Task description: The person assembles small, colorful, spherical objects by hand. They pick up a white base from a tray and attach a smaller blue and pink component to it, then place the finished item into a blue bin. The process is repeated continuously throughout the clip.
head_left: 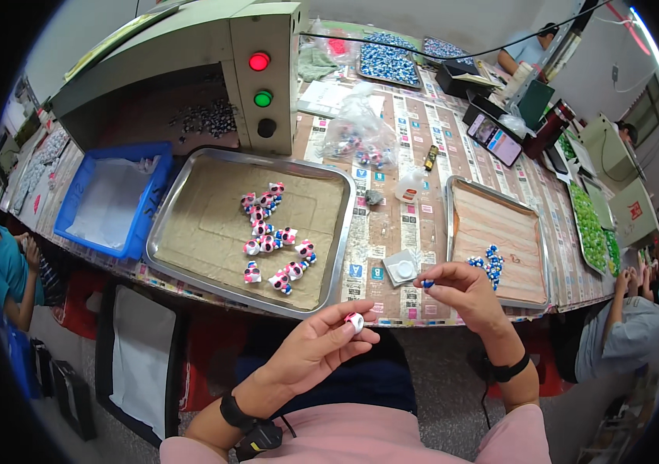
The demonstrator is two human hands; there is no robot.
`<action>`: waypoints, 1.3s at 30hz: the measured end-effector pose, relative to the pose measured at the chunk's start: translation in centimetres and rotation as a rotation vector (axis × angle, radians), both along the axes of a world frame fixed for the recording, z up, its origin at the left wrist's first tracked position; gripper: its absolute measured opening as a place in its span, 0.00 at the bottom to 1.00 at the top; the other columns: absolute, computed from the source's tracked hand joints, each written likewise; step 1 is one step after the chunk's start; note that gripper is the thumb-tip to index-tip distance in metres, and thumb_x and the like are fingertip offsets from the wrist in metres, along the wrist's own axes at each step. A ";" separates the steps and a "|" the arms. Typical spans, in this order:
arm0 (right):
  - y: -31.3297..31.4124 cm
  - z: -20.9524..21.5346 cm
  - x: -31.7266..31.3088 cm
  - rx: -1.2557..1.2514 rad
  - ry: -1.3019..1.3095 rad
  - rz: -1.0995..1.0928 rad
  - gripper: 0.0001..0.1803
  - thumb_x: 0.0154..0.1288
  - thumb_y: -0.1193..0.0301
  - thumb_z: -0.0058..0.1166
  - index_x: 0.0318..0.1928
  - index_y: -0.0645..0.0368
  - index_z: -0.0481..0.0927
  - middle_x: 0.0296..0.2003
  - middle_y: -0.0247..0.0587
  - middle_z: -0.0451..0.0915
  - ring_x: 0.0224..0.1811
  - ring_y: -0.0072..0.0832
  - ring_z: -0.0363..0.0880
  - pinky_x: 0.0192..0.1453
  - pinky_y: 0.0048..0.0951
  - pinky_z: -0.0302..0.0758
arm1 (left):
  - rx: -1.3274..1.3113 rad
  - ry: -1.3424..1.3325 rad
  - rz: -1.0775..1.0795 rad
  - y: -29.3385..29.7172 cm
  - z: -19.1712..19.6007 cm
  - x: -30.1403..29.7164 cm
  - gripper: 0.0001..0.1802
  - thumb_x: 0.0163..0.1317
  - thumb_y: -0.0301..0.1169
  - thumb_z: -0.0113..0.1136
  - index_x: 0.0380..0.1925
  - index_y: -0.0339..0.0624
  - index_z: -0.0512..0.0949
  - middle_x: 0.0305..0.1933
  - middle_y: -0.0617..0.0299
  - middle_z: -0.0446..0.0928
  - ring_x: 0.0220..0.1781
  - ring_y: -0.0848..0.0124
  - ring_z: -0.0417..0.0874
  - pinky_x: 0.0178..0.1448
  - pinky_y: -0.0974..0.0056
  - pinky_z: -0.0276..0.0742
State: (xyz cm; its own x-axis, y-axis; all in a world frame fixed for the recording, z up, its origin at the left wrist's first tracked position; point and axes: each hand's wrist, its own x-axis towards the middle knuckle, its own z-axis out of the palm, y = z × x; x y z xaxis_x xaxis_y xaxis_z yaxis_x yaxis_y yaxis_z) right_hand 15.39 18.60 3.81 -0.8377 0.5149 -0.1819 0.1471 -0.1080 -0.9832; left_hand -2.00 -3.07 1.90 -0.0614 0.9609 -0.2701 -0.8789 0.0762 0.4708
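Observation:
My left hand (315,346) pinches a small white and pink figurine head (355,322) between thumb and fingers, with its hollow end showing. To its right, my right hand (464,295) is closed on a small blue figurine body (427,284), held just above a white square dish (401,267) with a round well. Beyond my right hand, several blue and white figurine bodies (490,265) lie in a metal tray (539,232). The larger tray (182,255) at left holds several assembled pink, white and blue figurines (266,243).
A blue bin (161,174) stands left, beside a metal machine (283,93) with red and green lamps. A clear bottle (410,187), plastic bag (360,131) and phone (493,139) stand or lie farther back. Co-workers sit on both sides, one at right (631,332).

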 end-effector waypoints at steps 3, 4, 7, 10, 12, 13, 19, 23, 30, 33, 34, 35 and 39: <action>-0.2 -0.5 -0.3 0.211 -0.049 0.009 0.11 0.61 0.79 0.58 0.45 0.63 0.82 0.39 0.32 0.82 0.40 0.16 0.78 0.44 0.19 0.74 | 0.011 -0.020 0.009 -0.2 -0.4 0.1 0.23 0.69 0.24 0.50 0.64 0.34 0.63 0.59 0.53 0.71 0.53 0.67 0.80 0.57 0.69 0.79; -0.5 -0.5 -0.7 0.245 -0.027 -0.016 0.11 0.60 0.79 0.58 0.44 0.63 0.82 0.39 0.33 0.82 0.39 0.17 0.78 0.43 0.19 0.74 | 0.010 0.007 0.007 -0.2 -0.5 0.2 0.23 0.68 0.24 0.51 0.63 0.34 0.63 0.58 0.53 0.71 0.53 0.67 0.80 0.57 0.68 0.79; -0.2 -0.5 -1.2 0.522 -0.053 -0.022 0.12 0.58 0.82 0.58 0.44 0.63 0.83 0.39 0.36 0.82 0.40 0.20 0.79 0.44 0.21 0.75 | -0.008 0.088 0.004 -0.3 -0.8 0.2 0.23 0.67 0.23 0.53 0.62 0.35 0.65 0.57 0.53 0.73 0.53 0.67 0.80 0.56 0.68 0.79; 0.0 -0.6 -1.6 0.748 -0.074 -0.026 0.11 0.56 0.82 0.59 0.42 0.62 0.84 0.38 0.39 0.82 0.38 0.22 0.80 0.41 0.22 0.75 | -0.035 0.139 0.023 -0.3 -1.0 0.5 0.22 0.66 0.23 0.54 0.61 0.35 0.67 0.56 0.53 0.74 0.53 0.67 0.80 0.56 0.68 0.79; 0.1 -0.9 -2.1 0.842 -0.060 -0.032 0.11 0.56 0.82 0.60 0.40 0.62 0.84 0.36 0.39 0.82 0.36 0.24 0.80 0.39 0.22 0.76 | -0.033 0.126 0.047 -0.3 -1.1 0.6 0.22 0.67 0.24 0.54 0.60 0.35 0.68 0.55 0.53 0.75 0.53 0.67 0.80 0.56 0.68 0.79; 0.2 -1.2 -2.3 0.885 -0.048 -0.033 0.10 0.55 0.82 0.60 0.40 0.62 0.84 0.36 0.40 0.82 0.36 0.25 0.81 0.38 0.23 0.76 | -0.048 0.109 0.044 -0.3 -1.1 0.6 0.22 0.67 0.24 0.54 0.61 0.35 0.67 0.55 0.53 0.75 0.53 0.67 0.80 0.56 0.68 0.79; 0.2 -1.4 -3.8 1.055 -0.079 -0.003 0.08 0.54 0.79 0.62 0.37 0.63 0.83 0.35 0.43 0.82 0.37 0.34 0.82 0.40 0.29 0.77 | -0.084 0.069 0.025 -0.6 -1.4 0.8 0.23 0.68 0.24 0.53 0.63 0.37 0.66 0.54 0.52 0.75 0.52 0.68 0.81 0.56 0.68 0.80; 0.3 -1.7 -4.0 1.124 -0.157 0.017 0.08 0.53 0.79 0.63 0.36 0.63 0.83 0.34 0.43 0.82 0.37 0.36 0.81 0.41 0.31 0.77 | -0.099 0.097 0.019 -1.0 -1.7 0.6 0.23 0.68 0.24 0.53 0.63 0.37 0.66 0.54 0.53 0.75 0.50 0.69 0.81 0.54 0.69 0.80; -0.9 -0.3 -3.4 1.044 -0.122 -0.035 0.08 0.53 0.78 0.63 0.36 0.62 0.84 0.34 0.43 0.83 0.36 0.35 0.81 0.40 0.30 0.76 | -0.076 0.072 0.070 -0.5 -2.0 1.3 0.19 0.68 0.24 0.53 0.58 0.36 0.70 0.52 0.56 0.76 0.49 0.70 0.81 0.54 0.69 0.80; -2.1 0.7 -2.7 0.879 -0.086 -0.027 0.08 0.54 0.77 0.63 0.37 0.62 0.84 0.35 0.42 0.83 0.36 0.32 0.81 0.39 0.29 0.76 | -0.086 0.072 0.088 0.0 -1.8 1.6 0.18 0.67 0.24 0.54 0.57 0.36 0.70 0.51 0.56 0.76 0.50 0.69 0.81 0.54 0.69 0.80; -2.9 1.3 -2.5 0.781 -0.097 -0.024 0.09 0.54 0.77 0.64 0.37 0.62 0.84 0.35 0.41 0.83 0.35 0.30 0.81 0.38 0.27 0.76 | -0.090 0.076 0.083 0.1 -1.8 1.5 0.18 0.67 0.23 0.54 0.57 0.36 0.70 0.51 0.56 0.76 0.51 0.69 0.81 0.54 0.68 0.80; -3.6 1.8 -2.3 0.683 -0.107 -0.021 0.09 0.54 0.77 0.64 0.38 0.62 0.84 0.36 0.41 0.84 0.35 0.28 0.81 0.37 0.25 0.75 | -0.095 0.079 0.078 0.1 -1.9 1.5 0.18 0.67 0.23 0.54 0.57 0.36 0.70 0.51 0.56 0.76 0.51 0.69 0.81 0.54 0.68 0.80; -5.4 1.8 -1.2 0.425 -0.029 0.036 0.10 0.57 0.76 0.64 0.40 0.61 0.85 0.35 0.38 0.83 0.33 0.20 0.78 0.35 0.21 0.74 | -0.105 0.079 0.072 0.7 -1.8 1.9 0.19 0.65 0.21 0.55 0.56 0.37 0.71 0.52 0.56 0.76 0.52 0.68 0.80 0.55 0.67 0.80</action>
